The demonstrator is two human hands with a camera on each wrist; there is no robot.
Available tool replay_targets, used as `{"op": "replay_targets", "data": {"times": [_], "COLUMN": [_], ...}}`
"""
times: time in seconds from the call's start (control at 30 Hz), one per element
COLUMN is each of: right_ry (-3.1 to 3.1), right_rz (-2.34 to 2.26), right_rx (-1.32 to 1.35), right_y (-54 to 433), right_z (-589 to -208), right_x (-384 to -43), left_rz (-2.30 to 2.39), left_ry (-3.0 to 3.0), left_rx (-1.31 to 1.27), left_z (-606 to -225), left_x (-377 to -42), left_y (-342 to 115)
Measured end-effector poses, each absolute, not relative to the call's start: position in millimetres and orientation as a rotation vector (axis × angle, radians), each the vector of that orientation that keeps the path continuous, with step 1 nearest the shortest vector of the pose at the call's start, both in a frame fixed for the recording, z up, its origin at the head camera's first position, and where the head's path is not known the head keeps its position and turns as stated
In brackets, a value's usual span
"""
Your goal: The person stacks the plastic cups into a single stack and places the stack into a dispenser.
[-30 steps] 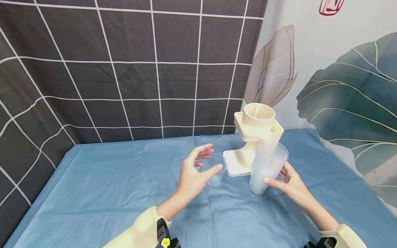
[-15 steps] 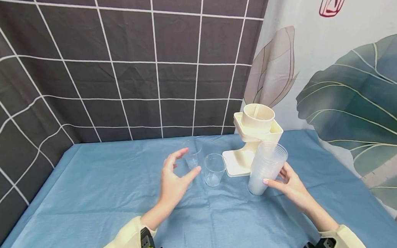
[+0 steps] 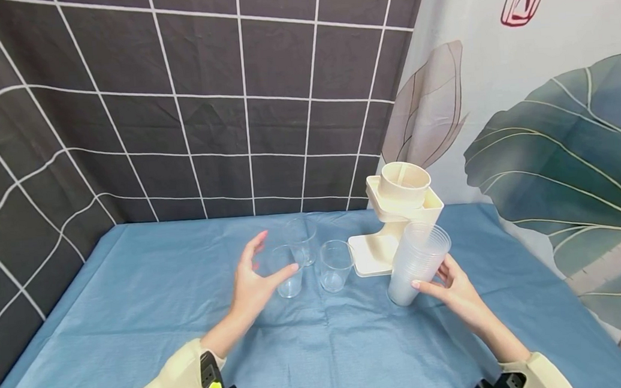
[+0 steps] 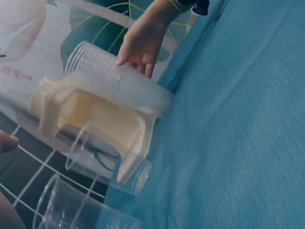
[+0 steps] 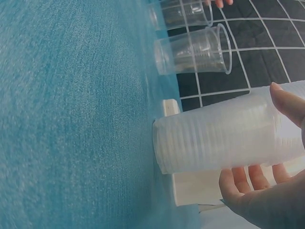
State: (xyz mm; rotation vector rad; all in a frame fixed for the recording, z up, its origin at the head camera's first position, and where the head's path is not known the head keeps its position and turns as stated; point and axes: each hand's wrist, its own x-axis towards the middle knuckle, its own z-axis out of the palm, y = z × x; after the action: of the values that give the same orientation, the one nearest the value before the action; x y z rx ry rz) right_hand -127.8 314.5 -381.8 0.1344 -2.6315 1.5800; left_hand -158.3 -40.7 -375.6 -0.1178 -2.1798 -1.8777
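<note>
My right hand (image 3: 452, 289) holds a tall stack of clear plastic cups (image 3: 418, 264), thumb on one side and fingers on the other. The stack leans slightly, its base at the blue cloth. My left hand (image 3: 254, 285) is spread beside a single clear cup (image 3: 290, 285), thumb overlapping that cup's rim in the head view. A second cup (image 3: 334, 270) stands to its right, and a third cup (image 3: 303, 233) stands behind them. In the left wrist view, only bits of the left hand's fingers (image 4: 7, 142) show, apart from the nearest cup (image 4: 71, 205).
A cream plastic stand (image 3: 374, 252) with a round holder (image 3: 406, 184) on top is close behind the stack. Blue cloth (image 3: 150, 301) covers the table. A dark gridded curtain (image 3: 203, 129) hangs behind, and a leaf-patterned one (image 3: 574, 169) at the right.
My left hand has moved left, away from the right-hand single cup, uncovering the three loose cups. My right hand and the stack stay in place.
</note>
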Motion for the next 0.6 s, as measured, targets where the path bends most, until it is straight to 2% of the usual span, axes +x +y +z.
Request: {"op": "replay_targets", "data": {"times": [0.6], "right_ry": [-2.629], "right_rz": [1.597], "right_rx": [0.129], "right_y": [315.8], "right_z": [-384.0], "right_x": [-129.1], "left_rz": [-2.035], "left_ry": [-2.363], "left_rx": [-0.136], "left_z": [-393.0], "left_x": [-170.5], "left_y": [-54.0]}}
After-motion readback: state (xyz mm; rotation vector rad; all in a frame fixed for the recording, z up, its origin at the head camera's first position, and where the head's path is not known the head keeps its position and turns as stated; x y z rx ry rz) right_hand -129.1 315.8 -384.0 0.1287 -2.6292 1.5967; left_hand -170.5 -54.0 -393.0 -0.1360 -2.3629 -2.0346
